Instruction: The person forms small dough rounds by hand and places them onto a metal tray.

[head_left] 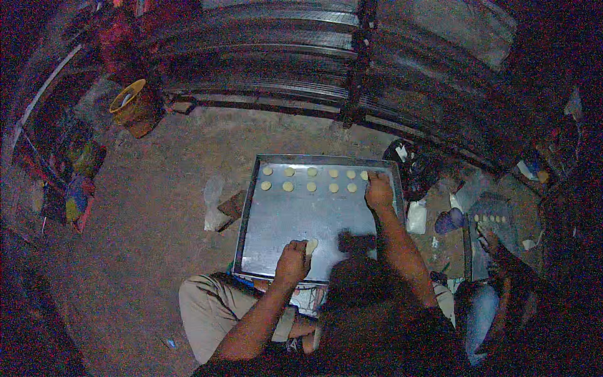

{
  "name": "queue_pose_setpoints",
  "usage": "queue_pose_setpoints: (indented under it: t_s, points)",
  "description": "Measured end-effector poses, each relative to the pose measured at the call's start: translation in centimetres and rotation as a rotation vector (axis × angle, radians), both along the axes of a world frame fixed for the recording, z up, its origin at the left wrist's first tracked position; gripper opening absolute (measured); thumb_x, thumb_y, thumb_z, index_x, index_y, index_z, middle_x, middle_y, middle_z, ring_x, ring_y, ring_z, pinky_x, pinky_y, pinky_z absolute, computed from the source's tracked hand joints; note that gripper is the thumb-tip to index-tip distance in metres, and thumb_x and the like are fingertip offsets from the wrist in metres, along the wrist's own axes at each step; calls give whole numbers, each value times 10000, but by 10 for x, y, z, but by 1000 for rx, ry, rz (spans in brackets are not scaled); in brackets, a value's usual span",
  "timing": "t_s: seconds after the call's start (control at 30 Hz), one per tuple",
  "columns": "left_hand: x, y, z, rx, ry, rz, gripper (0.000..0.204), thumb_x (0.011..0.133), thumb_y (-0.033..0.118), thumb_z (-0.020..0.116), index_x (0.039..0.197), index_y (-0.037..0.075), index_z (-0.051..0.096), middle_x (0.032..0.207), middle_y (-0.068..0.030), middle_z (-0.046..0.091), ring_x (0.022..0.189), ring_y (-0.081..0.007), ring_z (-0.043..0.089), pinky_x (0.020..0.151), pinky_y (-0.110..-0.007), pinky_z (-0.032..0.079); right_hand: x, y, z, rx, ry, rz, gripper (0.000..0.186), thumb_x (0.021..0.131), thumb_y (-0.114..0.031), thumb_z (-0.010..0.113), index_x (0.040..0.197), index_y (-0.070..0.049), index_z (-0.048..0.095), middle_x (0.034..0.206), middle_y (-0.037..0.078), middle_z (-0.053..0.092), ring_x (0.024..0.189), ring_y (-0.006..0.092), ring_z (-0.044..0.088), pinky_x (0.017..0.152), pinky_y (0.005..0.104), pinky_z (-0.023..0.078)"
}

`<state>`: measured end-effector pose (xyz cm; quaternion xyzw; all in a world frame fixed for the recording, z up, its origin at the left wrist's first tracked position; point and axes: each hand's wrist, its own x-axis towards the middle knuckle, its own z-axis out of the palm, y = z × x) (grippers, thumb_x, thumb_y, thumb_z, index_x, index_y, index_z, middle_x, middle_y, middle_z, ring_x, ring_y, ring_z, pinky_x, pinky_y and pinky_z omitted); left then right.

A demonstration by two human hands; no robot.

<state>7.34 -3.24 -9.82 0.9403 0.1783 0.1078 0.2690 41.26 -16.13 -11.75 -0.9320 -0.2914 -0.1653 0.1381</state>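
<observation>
Left fingers (302, 246) hold pale dough (313, 244); whether right fingers (375, 178) over the tray (276, 217) grip any, I cannot tell

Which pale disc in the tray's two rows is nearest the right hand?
The rightmost visible disc of the far row: it sits right beside the fingers of the right hand, while every other visible one lies farther left.

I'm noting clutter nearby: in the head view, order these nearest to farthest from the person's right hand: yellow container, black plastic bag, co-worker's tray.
From the right hand:
1. Black plastic bag, just right of the big tray.
2. Co-worker's tray, farther right.
3. Yellow container, far upper left.
</observation>
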Motion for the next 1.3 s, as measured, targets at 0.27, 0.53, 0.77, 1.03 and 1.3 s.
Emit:
queue_pose_setpoints:
  t_s: [0.27, 0.53, 0.77, 1.03, 1.3]
  points:
    - [7, 9, 6, -1209, -218, 113, 296, 1021, 226, 450, 1208, 36, 579, 803, -59, 603, 667, -132, 539, 620, -275, 480, -58, -1, 63, -351, 460, 36, 280, 816, -240, 643, 1029, -64, 690, 1087, 182, 661, 1046, 364, 630, 911, 476, 519]
    - [5, 7, 18, -478, -413, 29, 384, 1021, 332, 439, 1002, 9, 646, 798, -147, 660, 687, -288, 607, 657, -412, 495, -166, -5, 137, 105, 920, 803, 520, 749, -182, 820, 1209, -33, 627, 971, 111, 682, 764, 156, 644, 718, 313, 544]
    - [-11, -28, 66, -988, -388, 85, 416, 1031, 388, 429, 970, 36, 643, 792, -80, 663, 661, -181, 603, 584, -343, 478, -242, -20, 172, 217, 526, 781, 360, 836, -223, 732, 1136, -41, 651, 994, 186, 675, 868, 365, 678, 770, 403, 541]
    - [3, 4, 60, -1065, -307, 1, 399, 1021, 378, 455, 959, 32, 645, 737, -43, 622, 598, -127, 543, 508, -286, 417, -214, -6, 168, 216, 750, 681, 205, 922, -192, 635, 1023, -14, 632, 822, 131, 683, 709, 227, 659, 673, 351, 520]
    - [-13, 3, 81, -1389, -134, 10, 379, 1012, 285, 540, 1272, 13, 591, 1000, -47, 671, 848, -124, 598, 772, -279, 475, -200, -8, 141, 319, 926, 804, 262, 892, -191, 667, 1107, -44, 635, 934, 128, 684, 825, 251, 669, 747, 376, 541]
